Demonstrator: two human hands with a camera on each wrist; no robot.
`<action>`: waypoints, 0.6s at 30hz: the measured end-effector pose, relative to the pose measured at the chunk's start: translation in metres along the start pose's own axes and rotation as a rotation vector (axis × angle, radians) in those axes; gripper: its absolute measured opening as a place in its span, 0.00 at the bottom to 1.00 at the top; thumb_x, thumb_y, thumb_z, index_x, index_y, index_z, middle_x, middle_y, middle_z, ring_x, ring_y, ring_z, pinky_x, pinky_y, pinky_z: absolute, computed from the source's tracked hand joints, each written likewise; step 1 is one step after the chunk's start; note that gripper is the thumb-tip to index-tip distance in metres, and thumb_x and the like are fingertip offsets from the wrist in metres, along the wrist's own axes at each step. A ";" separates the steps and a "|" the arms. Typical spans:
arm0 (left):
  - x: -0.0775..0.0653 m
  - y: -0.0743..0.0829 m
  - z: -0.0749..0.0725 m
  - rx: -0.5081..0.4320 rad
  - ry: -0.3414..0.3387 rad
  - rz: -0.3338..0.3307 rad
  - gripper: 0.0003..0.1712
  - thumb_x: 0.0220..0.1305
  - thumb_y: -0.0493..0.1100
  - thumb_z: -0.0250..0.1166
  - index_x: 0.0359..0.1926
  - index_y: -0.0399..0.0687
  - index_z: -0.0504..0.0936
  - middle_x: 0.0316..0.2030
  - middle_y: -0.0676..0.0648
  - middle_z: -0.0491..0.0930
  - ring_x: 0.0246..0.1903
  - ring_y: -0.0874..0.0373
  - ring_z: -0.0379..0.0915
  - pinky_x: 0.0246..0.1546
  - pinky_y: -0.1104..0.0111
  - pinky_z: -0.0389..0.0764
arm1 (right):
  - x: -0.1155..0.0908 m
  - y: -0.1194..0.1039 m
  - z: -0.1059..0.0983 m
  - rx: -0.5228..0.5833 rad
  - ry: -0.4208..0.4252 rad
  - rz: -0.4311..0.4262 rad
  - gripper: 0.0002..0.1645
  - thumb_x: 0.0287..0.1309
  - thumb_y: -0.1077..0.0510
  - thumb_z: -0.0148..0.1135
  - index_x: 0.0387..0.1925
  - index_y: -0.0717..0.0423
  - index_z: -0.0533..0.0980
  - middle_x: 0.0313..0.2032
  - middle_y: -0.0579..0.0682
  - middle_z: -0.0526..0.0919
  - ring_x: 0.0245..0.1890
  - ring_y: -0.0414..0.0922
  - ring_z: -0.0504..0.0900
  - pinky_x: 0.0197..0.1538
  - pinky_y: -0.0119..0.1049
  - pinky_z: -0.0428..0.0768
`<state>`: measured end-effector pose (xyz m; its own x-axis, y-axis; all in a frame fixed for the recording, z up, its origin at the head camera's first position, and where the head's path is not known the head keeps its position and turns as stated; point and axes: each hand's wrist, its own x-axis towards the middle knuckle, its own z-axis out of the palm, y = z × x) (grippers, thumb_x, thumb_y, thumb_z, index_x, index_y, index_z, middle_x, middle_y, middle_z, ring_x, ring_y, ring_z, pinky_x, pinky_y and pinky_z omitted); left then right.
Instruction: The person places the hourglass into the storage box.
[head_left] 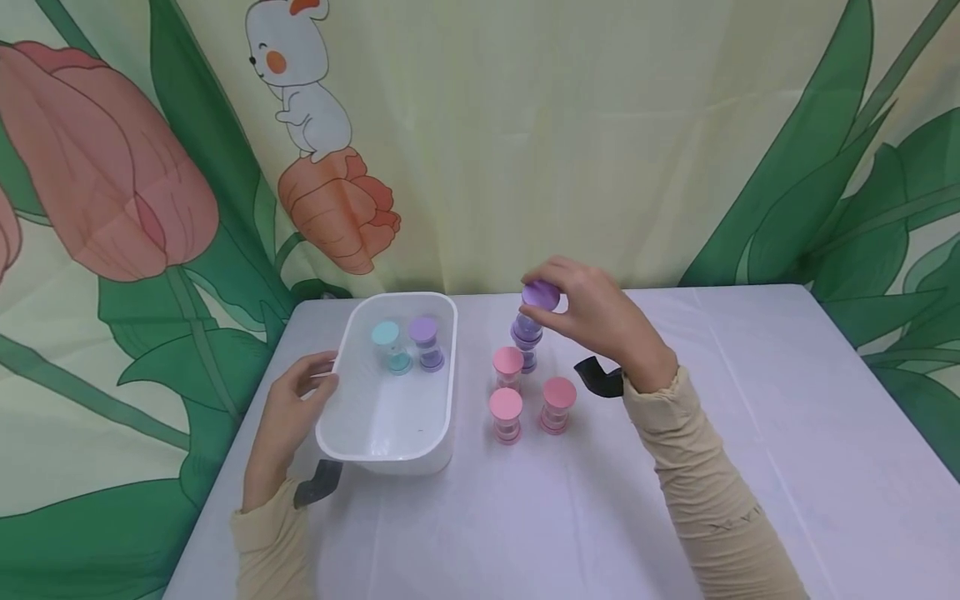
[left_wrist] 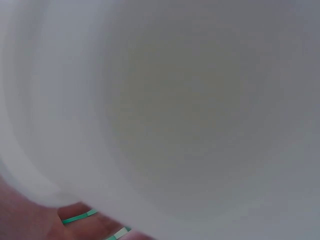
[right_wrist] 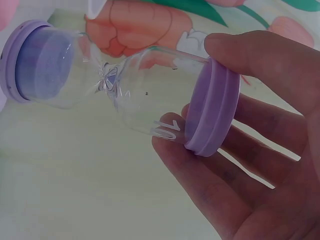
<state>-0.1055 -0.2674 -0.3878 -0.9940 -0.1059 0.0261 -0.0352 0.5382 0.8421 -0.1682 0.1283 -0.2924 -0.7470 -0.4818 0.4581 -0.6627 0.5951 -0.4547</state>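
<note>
In the head view my right hand (head_left: 596, 317) grips a purple-capped hourglass (head_left: 528, 323) by its upper cap. The right wrist view shows this hourglass (right_wrist: 135, 92) with its clear glass marked 10, purple sand at the far end and thumb and fingers round the near cap. Directly below it stands another purple hourglass (head_left: 529, 362); whether they touch I cannot tell. My left hand (head_left: 288, 412) rests with loosely bent fingers against the left rim of a white tub (head_left: 397, 456). White plastic of the tub (left_wrist: 200, 125) fills most of the left wrist view.
Inside the tub stand a teal hourglass (head_left: 392, 348) and a purple hourglass (head_left: 427, 343). Three pink hourglasses stand right of it: one at the back (head_left: 508, 365), one in front (head_left: 506, 414) and one to the right (head_left: 557, 404). A printed curtain (head_left: 525, 150) hangs behind the white-covered table (head_left: 570, 517).
</note>
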 end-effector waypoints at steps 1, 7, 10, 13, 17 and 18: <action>0.000 0.000 0.000 0.001 0.000 -0.004 0.27 0.73 0.50 0.57 0.67 0.46 0.71 0.62 0.38 0.74 0.59 0.40 0.74 0.55 0.43 0.78 | 0.001 -0.001 0.000 0.003 0.001 -0.005 0.13 0.56 0.59 0.71 0.43 0.59 0.82 0.39 0.48 0.83 0.37 0.42 0.79 0.44 0.37 0.79; 0.000 0.001 0.000 0.003 0.000 -0.014 0.27 0.73 0.50 0.57 0.67 0.46 0.70 0.62 0.38 0.74 0.58 0.41 0.74 0.54 0.44 0.79 | 0.010 -0.010 0.001 0.036 0.015 -0.043 0.14 0.56 0.59 0.72 0.44 0.58 0.82 0.40 0.47 0.83 0.37 0.41 0.80 0.44 0.37 0.80; 0.000 0.001 0.000 0.002 0.002 -0.012 0.26 0.73 0.50 0.57 0.67 0.46 0.71 0.62 0.38 0.74 0.58 0.41 0.74 0.54 0.44 0.79 | 0.014 -0.013 0.002 0.053 0.027 -0.070 0.13 0.56 0.60 0.71 0.43 0.58 0.82 0.39 0.47 0.83 0.37 0.41 0.79 0.44 0.39 0.80; 0.000 0.001 0.000 0.001 0.004 -0.009 0.26 0.73 0.50 0.57 0.67 0.46 0.71 0.61 0.38 0.75 0.58 0.41 0.75 0.53 0.45 0.79 | 0.018 -0.016 0.004 0.066 0.038 -0.091 0.12 0.56 0.60 0.71 0.42 0.58 0.82 0.38 0.47 0.83 0.36 0.41 0.79 0.43 0.39 0.80; 0.000 0.000 0.000 0.000 0.002 -0.010 0.26 0.73 0.50 0.57 0.67 0.46 0.71 0.61 0.38 0.75 0.58 0.41 0.75 0.53 0.45 0.79 | 0.022 -0.021 0.007 0.082 0.048 -0.106 0.12 0.55 0.60 0.72 0.42 0.57 0.82 0.39 0.47 0.83 0.37 0.40 0.79 0.43 0.37 0.80; 0.000 0.000 0.000 0.001 0.001 -0.010 0.26 0.73 0.51 0.57 0.67 0.46 0.71 0.62 0.38 0.74 0.58 0.41 0.74 0.54 0.45 0.79 | 0.022 -0.022 0.007 0.086 0.049 -0.109 0.12 0.55 0.59 0.72 0.42 0.57 0.82 0.38 0.47 0.83 0.36 0.40 0.79 0.43 0.37 0.80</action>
<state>-0.1052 -0.2672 -0.3875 -0.9936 -0.1119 0.0178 -0.0455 0.5378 0.8418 -0.1708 0.0998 -0.2779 -0.6680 -0.5072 0.5445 -0.7436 0.4823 -0.4630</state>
